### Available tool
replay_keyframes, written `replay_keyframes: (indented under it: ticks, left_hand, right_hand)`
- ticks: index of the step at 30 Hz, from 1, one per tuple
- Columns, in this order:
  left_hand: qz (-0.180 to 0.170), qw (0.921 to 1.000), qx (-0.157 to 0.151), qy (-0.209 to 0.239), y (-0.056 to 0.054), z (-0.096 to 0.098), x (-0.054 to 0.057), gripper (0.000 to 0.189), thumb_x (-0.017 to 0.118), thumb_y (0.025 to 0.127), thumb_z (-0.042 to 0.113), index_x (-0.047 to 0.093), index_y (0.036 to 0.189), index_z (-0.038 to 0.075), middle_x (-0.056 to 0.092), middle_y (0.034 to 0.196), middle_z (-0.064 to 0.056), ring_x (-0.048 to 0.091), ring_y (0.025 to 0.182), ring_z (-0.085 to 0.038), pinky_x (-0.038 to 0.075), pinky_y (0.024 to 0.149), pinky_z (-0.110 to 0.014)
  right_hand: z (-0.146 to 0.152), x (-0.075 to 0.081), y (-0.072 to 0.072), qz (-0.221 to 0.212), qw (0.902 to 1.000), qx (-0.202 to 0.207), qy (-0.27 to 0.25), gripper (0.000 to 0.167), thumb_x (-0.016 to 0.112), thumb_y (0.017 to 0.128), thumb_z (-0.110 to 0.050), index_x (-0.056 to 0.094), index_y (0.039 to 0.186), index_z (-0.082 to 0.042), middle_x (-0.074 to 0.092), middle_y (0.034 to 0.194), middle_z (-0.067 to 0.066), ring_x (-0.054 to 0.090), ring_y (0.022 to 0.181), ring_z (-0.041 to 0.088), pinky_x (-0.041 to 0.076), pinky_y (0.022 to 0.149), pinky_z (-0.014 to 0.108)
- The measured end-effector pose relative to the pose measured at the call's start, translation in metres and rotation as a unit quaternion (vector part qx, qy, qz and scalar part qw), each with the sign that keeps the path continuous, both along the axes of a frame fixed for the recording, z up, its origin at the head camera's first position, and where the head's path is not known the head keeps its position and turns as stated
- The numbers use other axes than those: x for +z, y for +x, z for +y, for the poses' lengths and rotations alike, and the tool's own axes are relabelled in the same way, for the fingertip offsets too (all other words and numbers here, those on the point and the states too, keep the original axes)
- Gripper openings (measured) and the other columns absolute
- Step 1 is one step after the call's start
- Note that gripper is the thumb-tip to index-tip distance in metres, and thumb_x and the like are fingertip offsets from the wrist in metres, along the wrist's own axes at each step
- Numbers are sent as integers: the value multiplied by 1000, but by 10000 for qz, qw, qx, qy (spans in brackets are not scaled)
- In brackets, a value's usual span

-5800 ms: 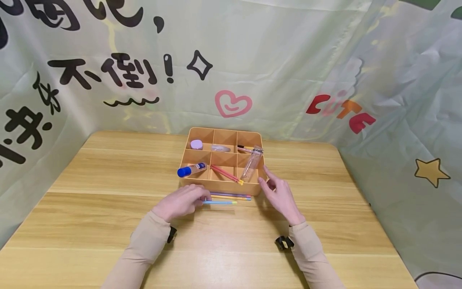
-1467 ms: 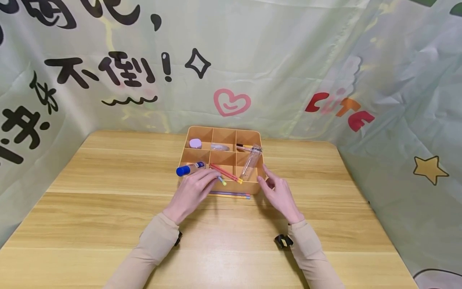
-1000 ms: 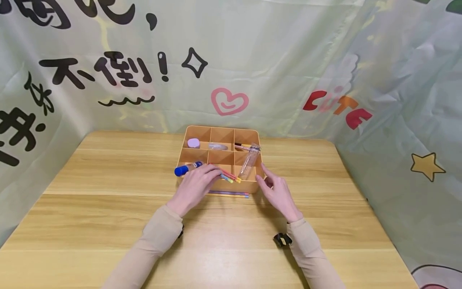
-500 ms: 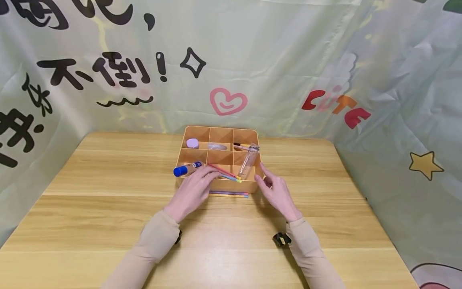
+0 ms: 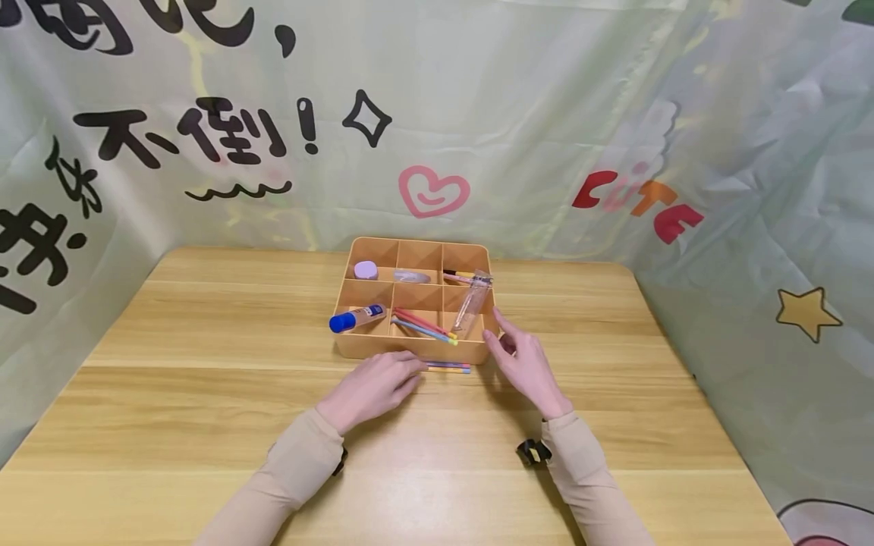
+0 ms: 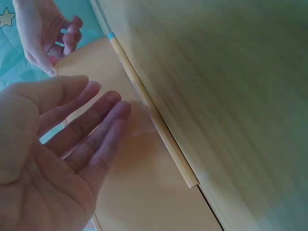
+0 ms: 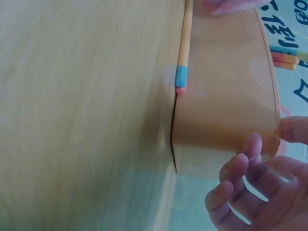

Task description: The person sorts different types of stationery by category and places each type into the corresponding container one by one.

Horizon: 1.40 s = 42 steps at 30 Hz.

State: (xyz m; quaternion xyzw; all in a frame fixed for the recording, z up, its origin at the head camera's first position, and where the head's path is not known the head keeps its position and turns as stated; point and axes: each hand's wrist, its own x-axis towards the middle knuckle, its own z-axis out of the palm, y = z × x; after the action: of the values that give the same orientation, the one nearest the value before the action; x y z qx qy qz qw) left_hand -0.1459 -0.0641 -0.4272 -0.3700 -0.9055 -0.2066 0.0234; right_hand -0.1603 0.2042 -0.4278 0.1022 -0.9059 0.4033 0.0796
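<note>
My left hand (image 5: 374, 385) hovers at the front of the tan six-compartment organizer box (image 5: 355, 348), its fingers relaxed and holding nothing in the left wrist view. Close under its fingertips, an orange pencil (image 6: 149, 107) with a blue end lies along the box's foot, beside a purple pencil (image 5: 447, 365); the hand hides their left parts in the head view. My right hand (image 5: 524, 373) touches the box's front right corner with thumb and forefinger, the other fingers loosely bent. Blue pencils (image 5: 419, 329) and red pencils (image 5: 418, 319) lean together in the front middle compartment, ends over the rim.
In the front left compartment leans a glue stick (image 5: 357, 318) with a blue cap. A clear plastic tube (image 5: 471, 305) slants in the front right one. Behind are a lilac round-cornered object (image 5: 366, 270) and dark and yellow pens (image 5: 459, 274). A printed cloth (image 5: 532, 114) backs the table.
My left hand carried a light blue pencil from the table into the front middle compartment, let it go beside the red ones, then came back down to the pencils in front. The right hand stayed at the corner.
</note>
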Motion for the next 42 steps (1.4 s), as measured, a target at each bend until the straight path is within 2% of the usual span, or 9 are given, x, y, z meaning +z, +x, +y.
replay_keyframes:
  ticks: [5,11,14,34,42]
  left_hand:
    - [-239,9995,14,-202,-1,0,-2,32,63,99,18,67,128,6,69,128,-11,69,114,-27,58,94,-43]
    - [-781,9965,-114,-273,0,1,-2,40,61,100,18,59,137,3,62,140,-15,62,127,-30,52,105,-46]
    - [-927,9952,-131,-295,0,1,-3,42,61,101,18,57,139,2,60,143,-15,60,130,-31,50,108,-46]
    - [-1033,9924,-158,-650,4,-5,1,40,62,100,20,62,136,2,54,150,-14,52,138,-36,43,114,-51]
    - [-852,9926,-275,-823,4,-8,1,36,61,100,17,64,134,3,55,149,-13,53,137,-36,45,113,-50]
  right_hand:
    - [0,0,0,-21,10000,16,-2,54,58,102,-26,47,147,3,49,59,1,39,52,9,34,48,23]
    - [0,-1,0,-9,10000,15,21,55,58,103,-26,46,147,3,47,59,0,37,52,7,33,48,23]
    - [0,-1,0,-44,10000,-6,15,55,58,103,-26,46,147,3,48,58,0,38,52,8,34,48,23]
    - [0,-1,-2,25,10000,-8,48,54,58,102,-25,47,146,5,48,59,0,38,52,7,34,48,23]
    - [0,0,0,-55,10000,-17,71,55,57,103,-27,46,148,3,51,59,1,41,52,9,35,48,24]
